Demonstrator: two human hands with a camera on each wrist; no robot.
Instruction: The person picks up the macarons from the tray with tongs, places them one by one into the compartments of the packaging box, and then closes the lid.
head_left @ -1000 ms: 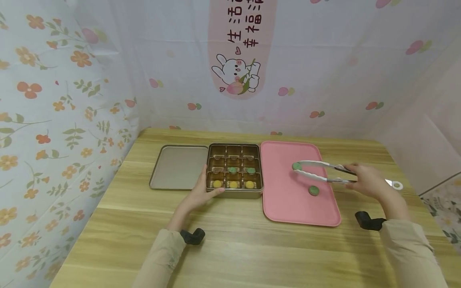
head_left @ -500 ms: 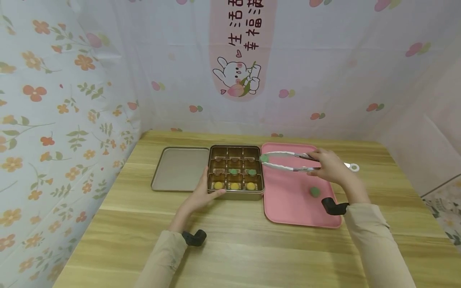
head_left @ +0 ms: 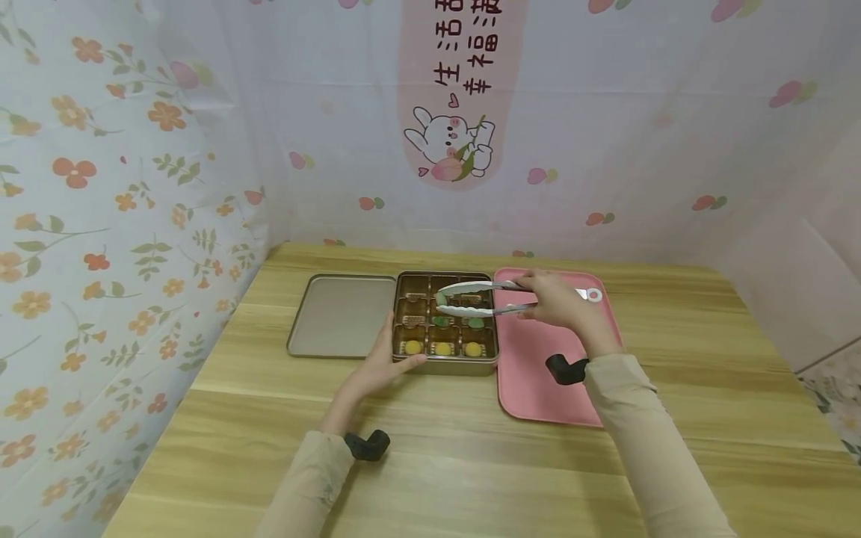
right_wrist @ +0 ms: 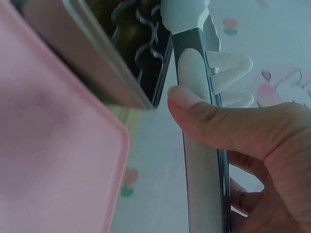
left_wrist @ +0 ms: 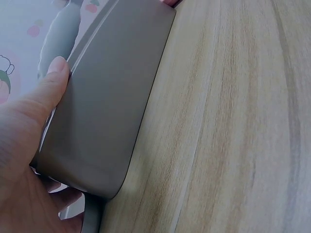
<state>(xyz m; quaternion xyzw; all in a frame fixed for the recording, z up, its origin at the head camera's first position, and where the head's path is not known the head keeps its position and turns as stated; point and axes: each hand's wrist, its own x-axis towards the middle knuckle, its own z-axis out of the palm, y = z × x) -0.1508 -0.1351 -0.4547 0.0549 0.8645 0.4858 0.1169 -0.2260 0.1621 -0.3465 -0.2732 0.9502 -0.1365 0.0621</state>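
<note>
My right hand (head_left: 551, 302) grips a pair of white-tipped tongs (head_left: 464, 287), reaching left over the metal box (head_left: 447, 368). A small round green piece (head_left: 441, 299) sits between the tong tips, above the middle column of compartments. The right wrist view shows the thumb (right_wrist: 192, 99) pressed along the tongs' handle (right_wrist: 199, 160). My left hand (head_left: 380, 366) holds the box's front left corner; in the left wrist view its thumb (left_wrist: 57, 77) lies on the rim. In the box, yellow pieces (head_left: 442, 349) fill the front row and green pieces (head_left: 476, 323) lie in the middle row.
A flat metal lid (head_left: 343, 314) lies left of the box. Against the box's right side is a pink tray (head_left: 538, 396), partly covered by the right arm. Everything rests on a wooden table (head_left: 457, 463), with patterned cloth (head_left: 323, 149) hanging behind it.
My right hand has carried the tongs and green piece left from the pink tray to above the box. The other green piece on the tray is now hidden. My left hand stays at the box.
</note>
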